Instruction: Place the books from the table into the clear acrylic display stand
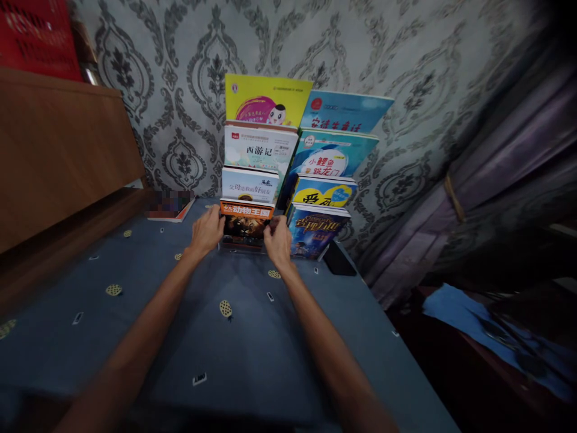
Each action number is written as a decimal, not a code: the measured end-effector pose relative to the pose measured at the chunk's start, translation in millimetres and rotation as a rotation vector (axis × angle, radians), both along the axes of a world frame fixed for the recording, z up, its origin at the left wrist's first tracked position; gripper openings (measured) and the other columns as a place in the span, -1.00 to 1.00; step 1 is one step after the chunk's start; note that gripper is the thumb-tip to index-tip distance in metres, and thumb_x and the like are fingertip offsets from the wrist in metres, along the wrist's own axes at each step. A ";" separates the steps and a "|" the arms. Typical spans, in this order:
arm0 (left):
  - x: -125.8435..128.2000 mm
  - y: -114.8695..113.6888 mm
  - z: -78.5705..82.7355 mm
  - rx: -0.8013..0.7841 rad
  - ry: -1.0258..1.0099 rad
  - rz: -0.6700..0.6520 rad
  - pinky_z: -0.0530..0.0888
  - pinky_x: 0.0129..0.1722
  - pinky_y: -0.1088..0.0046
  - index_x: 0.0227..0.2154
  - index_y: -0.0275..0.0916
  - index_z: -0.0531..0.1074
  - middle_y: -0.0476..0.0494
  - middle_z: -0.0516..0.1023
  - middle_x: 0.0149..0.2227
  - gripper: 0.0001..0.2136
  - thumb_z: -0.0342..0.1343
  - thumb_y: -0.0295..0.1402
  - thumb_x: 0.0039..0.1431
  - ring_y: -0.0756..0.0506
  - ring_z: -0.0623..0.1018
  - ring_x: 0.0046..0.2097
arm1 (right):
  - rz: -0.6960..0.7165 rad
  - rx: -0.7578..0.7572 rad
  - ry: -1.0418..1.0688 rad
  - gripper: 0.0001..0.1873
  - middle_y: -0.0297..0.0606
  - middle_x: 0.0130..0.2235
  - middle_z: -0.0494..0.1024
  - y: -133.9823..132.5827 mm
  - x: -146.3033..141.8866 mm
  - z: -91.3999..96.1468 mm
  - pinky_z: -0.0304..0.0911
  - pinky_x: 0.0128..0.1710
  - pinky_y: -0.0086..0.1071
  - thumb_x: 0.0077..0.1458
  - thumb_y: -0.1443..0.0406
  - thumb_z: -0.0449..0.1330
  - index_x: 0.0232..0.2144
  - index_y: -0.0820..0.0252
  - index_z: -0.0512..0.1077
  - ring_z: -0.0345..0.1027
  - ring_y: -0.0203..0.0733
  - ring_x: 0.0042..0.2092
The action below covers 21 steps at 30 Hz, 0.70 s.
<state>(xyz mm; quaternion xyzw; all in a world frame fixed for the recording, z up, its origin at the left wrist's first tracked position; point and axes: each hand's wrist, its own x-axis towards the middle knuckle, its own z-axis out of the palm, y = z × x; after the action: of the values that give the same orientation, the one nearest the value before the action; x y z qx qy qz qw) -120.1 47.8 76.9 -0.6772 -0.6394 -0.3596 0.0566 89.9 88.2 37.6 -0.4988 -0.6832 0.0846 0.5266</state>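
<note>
A book with an orange title band and a lion on its dark cover (244, 227) stands in the lowest front row, left column, of a tiered, clear-looking stand. My left hand (208, 230) is closed at the book's left edge. At its right edge, my right hand (278, 240) grips with bent fingers and thumb. Behind it rise a pale blue book (249, 184), a white book (259, 150) and a yellow book (270, 90). Right beside my right hand is a dark blue book (318, 231) in the neighbouring column. Much of the stand is hidden by the books.
Above the dark blue book are a yellow-and-blue book (324, 191), a teal book (336, 153) and a blue book (347, 111). A black flat object (340, 261) lies by the stand. Another book (169, 207) lies left, near a wooden cabinet (63, 150). A curtain (419, 222) hangs right.
</note>
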 end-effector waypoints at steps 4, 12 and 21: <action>1.7 -2.5 3.4 0.091 -0.023 -0.024 0.47 -0.07 0.23 -0.01 -0.25 0.33 -0.34 0.54 -0.04 -0.73 0.00 -0.40 0.23 -0.31 0.55 -0.01 | -0.024 0.028 0.003 -0.67 -0.10 -0.23 0.56 -6.9 -2.0 8.2 0.33 -0.24 -0.16 0.10 0.30 0.05 -0.05 0.16 0.29 0.41 0.01 -0.26; -5.0 -1.6 3.9 0.128 -0.102 -0.167 0.48 -0.08 0.26 0.18 -0.23 0.27 -0.18 0.59 -0.15 -0.47 0.04 -0.42 0.08 -0.23 0.59 -0.14 | 0.007 0.047 -0.048 -0.54 -0.05 -0.10 0.56 -23.5 1.9 37.0 0.31 -0.14 -0.11 0.13 0.21 0.09 0.09 0.18 0.32 0.41 -0.01 -0.21; -6.5 -6.0 6.2 0.215 -0.023 -0.296 0.48 -0.10 0.35 0.09 -0.27 0.35 -0.15 0.58 -0.13 -0.56 0.01 -0.37 0.12 -0.14 0.58 -0.18 | 0.116 0.054 -0.145 -0.64 -0.26 -0.38 0.60 -37.8 16.7 71.2 0.18 -0.35 -0.35 0.19 0.13 0.07 -0.12 0.19 0.52 0.35 -0.20 -0.43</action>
<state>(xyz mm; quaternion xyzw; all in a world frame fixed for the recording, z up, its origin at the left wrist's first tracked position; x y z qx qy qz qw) -126.5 41.8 83.2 -0.7497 -0.4914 -0.4380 0.0679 106.6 50.4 108.7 -0.4489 -0.7490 0.0602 0.4835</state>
